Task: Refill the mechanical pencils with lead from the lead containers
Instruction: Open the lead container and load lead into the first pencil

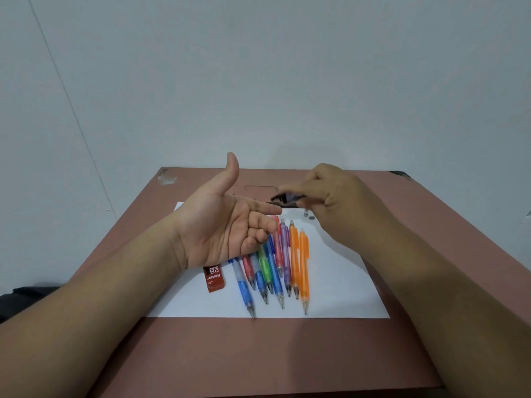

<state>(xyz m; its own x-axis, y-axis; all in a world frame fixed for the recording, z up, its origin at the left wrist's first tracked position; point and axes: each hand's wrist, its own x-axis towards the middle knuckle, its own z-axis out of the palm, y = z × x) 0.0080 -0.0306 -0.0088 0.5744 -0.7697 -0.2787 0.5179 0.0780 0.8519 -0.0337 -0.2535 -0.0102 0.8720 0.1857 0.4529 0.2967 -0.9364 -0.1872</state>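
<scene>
The pencils (275,262) lie close together on the paper (344,282) with the red lead box (213,278) just left, both hands hang over their far ends, and bare paper lies on the right.

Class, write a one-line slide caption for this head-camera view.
Right hand holds a dark lead container over the open left hand, above coloured mechanical pencils on white paper.

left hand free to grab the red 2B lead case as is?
Probably yes. The left hand is open, palm up, holding nothing, hovering just above the red 2B lead case, which lies uncovered on the paper beside the pencils.
</scene>
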